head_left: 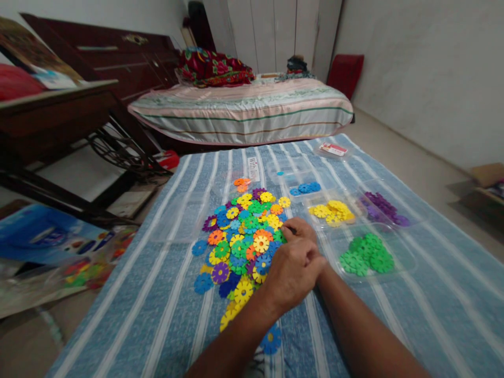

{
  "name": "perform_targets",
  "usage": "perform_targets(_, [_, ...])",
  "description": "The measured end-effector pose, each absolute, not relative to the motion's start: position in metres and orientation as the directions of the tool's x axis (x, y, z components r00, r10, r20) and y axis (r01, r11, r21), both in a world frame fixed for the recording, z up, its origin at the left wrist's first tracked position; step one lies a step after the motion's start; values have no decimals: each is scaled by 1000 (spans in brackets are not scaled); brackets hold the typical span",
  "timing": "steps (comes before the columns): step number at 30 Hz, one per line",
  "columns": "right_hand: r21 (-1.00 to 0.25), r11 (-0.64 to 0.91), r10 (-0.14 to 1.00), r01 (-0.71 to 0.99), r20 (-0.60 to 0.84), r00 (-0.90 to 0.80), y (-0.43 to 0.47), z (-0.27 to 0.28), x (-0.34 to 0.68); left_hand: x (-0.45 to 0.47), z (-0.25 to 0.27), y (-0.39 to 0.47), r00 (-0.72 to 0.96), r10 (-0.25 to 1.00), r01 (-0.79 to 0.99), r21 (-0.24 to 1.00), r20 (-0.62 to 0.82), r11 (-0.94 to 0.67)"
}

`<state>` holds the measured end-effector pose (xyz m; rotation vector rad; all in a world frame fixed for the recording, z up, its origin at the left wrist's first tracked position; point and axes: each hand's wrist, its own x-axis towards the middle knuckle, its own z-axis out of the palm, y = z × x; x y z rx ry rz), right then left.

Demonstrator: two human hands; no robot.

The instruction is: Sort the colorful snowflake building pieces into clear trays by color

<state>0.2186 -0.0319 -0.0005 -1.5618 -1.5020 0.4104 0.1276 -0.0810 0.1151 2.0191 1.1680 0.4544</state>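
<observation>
Right hand (301,229): at disc pile (241,247) edge; cannot tell its grip
Left hand (290,270): overlapping right wrist; grip unclear

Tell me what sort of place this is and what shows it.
Most likely a bedroom: a cloth-covered bed stands ahead, with a dark wooden headboard at the left and what look like tall wardrobe doors behind.
</observation>
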Motion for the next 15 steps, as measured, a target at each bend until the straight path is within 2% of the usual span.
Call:
perform_targets(3, [-790,185,928,585,336,159,-27,1,223,108,97,-83,500,863,718,589,-65,-372])
perform_targets(6, [-787,181,926,590,338,167,-26,-1,223,96,84,-90,501,855,790,475,-134,-388])
perform_targets(15, [-784,203,915,586,365,170,-26,-3,223,103,77,-99,564,798,803,367,-212,-470])
